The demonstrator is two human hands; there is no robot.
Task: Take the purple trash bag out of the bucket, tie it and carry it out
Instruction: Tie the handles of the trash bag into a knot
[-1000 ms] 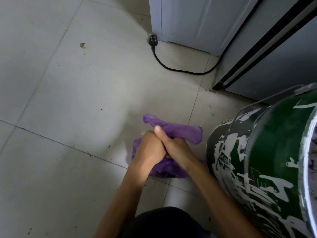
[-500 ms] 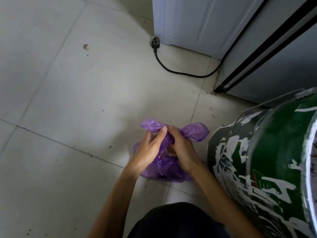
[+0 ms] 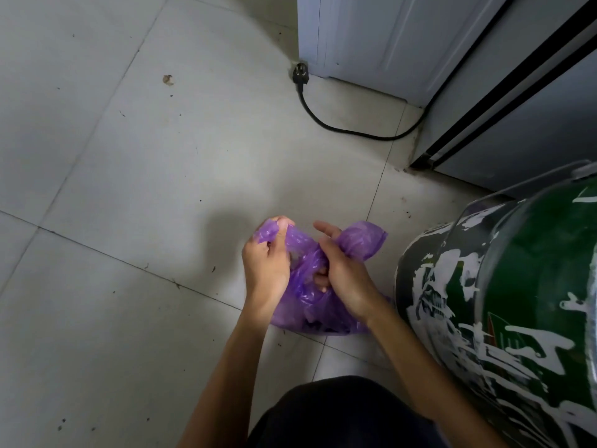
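We find the purple trash bag (image 3: 307,300) out of the bucket (image 3: 517,318) and resting on the tiled floor (image 3: 161,189), just beside the bucket's painted wall; its body is low and crumpled, and its contents cannot be read through the film. Two ears of the bag's mouth are drawn up. The left hand (image 3: 266,263) pinches one ear between thumb and curled fingers at the upper left; the right hand (image 3: 347,276) has its fingers curled round the gathered neck, forefinger held straight, with the other ear bulging just beyond its knuckles. We see no finished knot; we judge the tying to be in hand and the carrying out not yet begun.

Risks, in our judgement: the film looks thin, and a hard pull on the ears could stretch or tear it at the neck; a short ear could slip from the pinch as the ends are crossed, leaving a slack knot that opens when the bag is lifted; contents would then spill onto the floor. The bucket sits close on the right and could crowd the right forearm during the pull.

Further out, a black cord (image 3: 339,127) runs across the floor from a plug (image 3: 300,74) lying by a white cabinet (image 3: 371,37) toward a grey appliance (image 3: 533,124); we note it as a trip hazard should the route out cross it; specks of debris lie on the tiles.
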